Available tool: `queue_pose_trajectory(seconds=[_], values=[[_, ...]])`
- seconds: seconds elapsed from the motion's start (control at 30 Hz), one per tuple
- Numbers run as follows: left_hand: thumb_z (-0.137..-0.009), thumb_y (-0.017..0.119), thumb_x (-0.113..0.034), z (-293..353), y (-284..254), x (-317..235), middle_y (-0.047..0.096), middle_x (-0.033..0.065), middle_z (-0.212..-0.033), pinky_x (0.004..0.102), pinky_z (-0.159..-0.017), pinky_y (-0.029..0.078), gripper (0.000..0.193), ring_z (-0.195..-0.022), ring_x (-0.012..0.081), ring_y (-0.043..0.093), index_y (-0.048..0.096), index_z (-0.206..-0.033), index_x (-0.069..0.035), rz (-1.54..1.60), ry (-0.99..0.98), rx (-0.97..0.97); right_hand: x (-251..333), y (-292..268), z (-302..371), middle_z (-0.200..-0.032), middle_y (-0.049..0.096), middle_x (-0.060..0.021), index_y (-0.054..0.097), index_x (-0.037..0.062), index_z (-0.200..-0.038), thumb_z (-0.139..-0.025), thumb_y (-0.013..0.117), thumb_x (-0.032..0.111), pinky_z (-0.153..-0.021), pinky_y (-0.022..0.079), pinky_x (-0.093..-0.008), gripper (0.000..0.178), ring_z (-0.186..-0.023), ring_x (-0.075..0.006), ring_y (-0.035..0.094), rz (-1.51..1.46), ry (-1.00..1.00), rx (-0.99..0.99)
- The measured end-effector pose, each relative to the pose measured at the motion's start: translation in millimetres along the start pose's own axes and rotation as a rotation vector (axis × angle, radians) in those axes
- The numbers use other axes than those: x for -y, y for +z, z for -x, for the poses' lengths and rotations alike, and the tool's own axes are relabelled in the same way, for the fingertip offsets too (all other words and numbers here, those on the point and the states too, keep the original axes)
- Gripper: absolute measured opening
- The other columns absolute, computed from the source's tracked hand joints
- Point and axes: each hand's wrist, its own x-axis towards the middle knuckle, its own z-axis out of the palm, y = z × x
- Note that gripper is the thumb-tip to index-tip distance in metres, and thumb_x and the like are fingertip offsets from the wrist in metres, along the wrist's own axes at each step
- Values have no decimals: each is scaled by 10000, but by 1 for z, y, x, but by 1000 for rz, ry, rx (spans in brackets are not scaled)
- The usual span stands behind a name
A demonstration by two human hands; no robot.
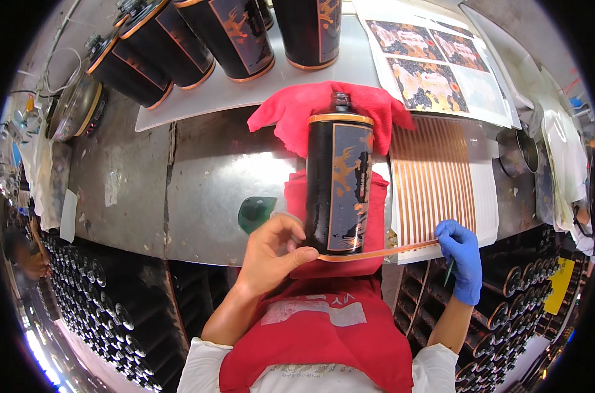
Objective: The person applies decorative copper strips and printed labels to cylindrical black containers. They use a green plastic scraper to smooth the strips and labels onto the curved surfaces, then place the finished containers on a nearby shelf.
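A black bottle (340, 190) with a decorated grey and copper panel lies on red cloth (330, 108), its neck pointing away from me. My bare left hand (274, 255) curls at its base, thumb pressed to the rim where a copper-coloured strip (383, 252) begins. That strip stretches out to the right, clear of the bottle. In a blue glove, my right hand (459, 259) pinches its far end. A thin green tool (449, 272) sticks out below those gloved fingers. Left of the bottle rests a flat, dark green translucent piece (257, 213).
A sheet of copper strips (435, 177) lies to the right, below printed sheets (428, 65). Several black bottles (235, 39) stand at the back left on a pale board (173, 114). A round tin (78, 108) sits far left. Racks of bottles (107, 308) fill the space below the table.
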Motion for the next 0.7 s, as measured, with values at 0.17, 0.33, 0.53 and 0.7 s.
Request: queue_pose_trajectory(seconds=[0.17, 0.33, 0.53, 0.7], values=[[-618, 832, -186, 6, 16, -10, 489, 75, -1014, 290, -835, 387, 594, -971, 147, 464, 487, -1067, -8, -427, 313, -214, -4, -5, -8, -779, 555, 1, 581, 31, -720, -714, 653, 29, -562, 391, -192, 73, -634, -49, 490, 46, -64, 29], [-655, 760, -253, -8, 60, -25, 326, 318, -1322, 536, -981, 266, 702, -1200, 448, 337, 490, -1276, -68, -1355, 742, 25, -5, -3, -12, -782, 559, -1, 592, 27, -735, -709, 681, 25, -585, 409, -195, 93, -653, -54, 504, 54, -36, 40], [-629, 800, -96, -7, 21, 7, 298, 344, -1346, 431, -860, 453, 1026, -1210, 426, 404, 131, -1394, 46, -870, 469, 64, -1, 15, -9, -807, 578, -19, 597, 20, -743, -714, 701, 11, -652, 440, -208, 109, -726, -74, 545, 6, -42, 149], [-597, 832, -343, -5, 2, 11, 276, 329, -1368, 459, -1025, 272, 1174, -1266, 443, 314, 81, -1385, 96, -893, 321, 32, 6, 36, -4, -819, 565, -22, 591, 24, -710, -698, 729, 19, -640, 440, -211, 139, -724, -81, 545, -19, -89, 233]])
